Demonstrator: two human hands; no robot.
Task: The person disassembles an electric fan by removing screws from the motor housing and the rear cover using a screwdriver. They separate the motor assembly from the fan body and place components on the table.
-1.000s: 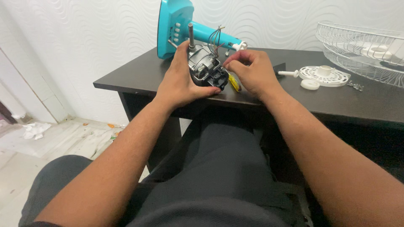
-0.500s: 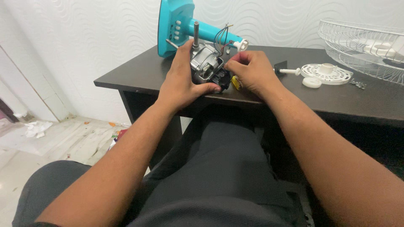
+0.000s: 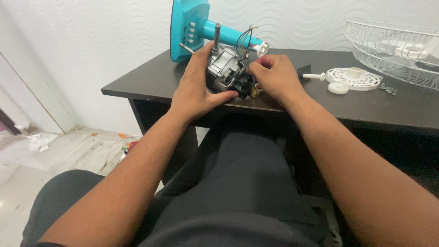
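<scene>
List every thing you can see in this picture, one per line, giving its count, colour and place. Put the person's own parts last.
fan motor: one, silver and black with a metal shaft and loose wires, near the table's front edge, between both hands
fan stand: one, teal, lying on its side behind the motor
wire grille: one, white, far right of the table
round plastic plate: one, white, beside the grille
small ring cap: one, white, in front of the plate
table: one, dark brown, against a white wall
crumpled paper: white, on the floor at left
left hand: one, grips the motor
right hand: one, fingers at the motor's black end
</scene>
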